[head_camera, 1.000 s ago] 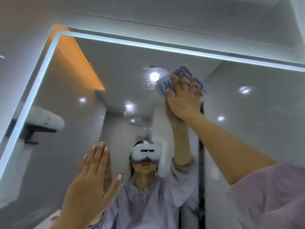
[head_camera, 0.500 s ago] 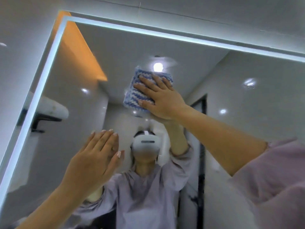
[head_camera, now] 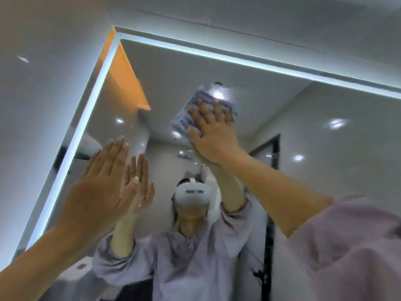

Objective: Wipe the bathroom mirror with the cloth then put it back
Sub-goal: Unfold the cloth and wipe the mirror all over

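The bathroom mirror (head_camera: 325, 131) fills most of the view, framed by a lit white strip along its top and left edges. My right hand (head_camera: 211, 131) presses a blue-and-white knitted cloth (head_camera: 186, 115) flat against the upper middle of the glass, fingers spread over it. Most of the cloth is hidden under the palm. My left hand (head_camera: 102, 183) is held up flat and empty near the glass at the lower left, fingers together, its reflection just beside it.
The mirror's glowing left edge (head_camera: 71, 153) meets a grey wall (head_camera: 39, 105). A grey tiled wall and ceiling (head_camera: 260, 16) lie above the top edge. The glass reflects a person in a lilac shirt, ceiling spotlights and a dark door frame.
My right hand has slid the cloth across the upper glass, first left and down, then back up to the right. The left hand has risen a little.
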`<control>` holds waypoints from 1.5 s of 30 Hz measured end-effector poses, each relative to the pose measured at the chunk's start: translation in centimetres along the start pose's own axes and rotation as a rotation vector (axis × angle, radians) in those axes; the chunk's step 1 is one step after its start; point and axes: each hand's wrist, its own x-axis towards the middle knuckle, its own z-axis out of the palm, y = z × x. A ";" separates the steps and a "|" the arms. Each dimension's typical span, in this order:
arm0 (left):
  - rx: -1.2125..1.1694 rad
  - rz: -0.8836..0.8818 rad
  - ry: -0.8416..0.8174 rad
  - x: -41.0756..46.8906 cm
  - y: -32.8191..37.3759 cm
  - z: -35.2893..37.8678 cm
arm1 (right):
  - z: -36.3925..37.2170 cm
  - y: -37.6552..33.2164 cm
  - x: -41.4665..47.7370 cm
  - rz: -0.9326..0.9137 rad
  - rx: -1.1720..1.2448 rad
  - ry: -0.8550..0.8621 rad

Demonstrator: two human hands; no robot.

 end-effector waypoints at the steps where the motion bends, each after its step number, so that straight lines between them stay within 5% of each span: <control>1: -0.007 -0.012 0.003 -0.2 -0.1 0.1 | 0.5 -1.4 -1.1 -0.119 -0.015 -0.009; 4: -0.019 -0.034 0.007 -0.9 0.3 0.7 | 2.0 -4.1 -5.3 -0.473 -0.017 -0.054; 7: -0.006 -0.033 -0.008 -1.6 0.9 1.2 | 1.7 -2.1 -6.2 -0.556 0.022 -0.044; 10: 0.022 0.012 -0.029 -2.0 0.3 1.4 | -0.1 3.1 -4.1 -0.317 0.029 -0.012; 15: 0.067 0.041 -0.077 -3.1 -1.5 1.7 | -1.9 11.8 -1.4 0.355 0.049 0.029; 20: 0.089 0.021 -0.064 -3.8 -2.9 1.8 | -0.4 6.7 1.7 0.548 0.095 0.098; 24: 0.072 -0.016 -0.039 -4.6 -3.1 2.1 | 0.2 0.9 2.3 0.274 0.045 0.065; 29: 0.089 -0.072 -0.080 -6.8 -3.0 2.7 | 3.0 -7.8 -4.2 -0.338 -0.028 -0.006; 32: 0.124 -0.056 -0.095 -8.9 -4.0 2.1 | 3.4 -7.2 -9.6 -0.672 -0.052 -0.067; 34: 0.170 0.008 -0.149 -10.2 -4.8 1.6 | 2.9 -4.2 -10.5 -0.724 -0.089 -0.075; 40: 0.176 0.102 -0.275 -12.1 -6.5 0.3 | 0.2 5.0 -9.0 -0.217 -0.078 -0.016; 45: 0.095 0.028 -0.269 -11.3 -3.6 0.3 | 2.5 -0.6 -13.2 0.007 -0.015 0.045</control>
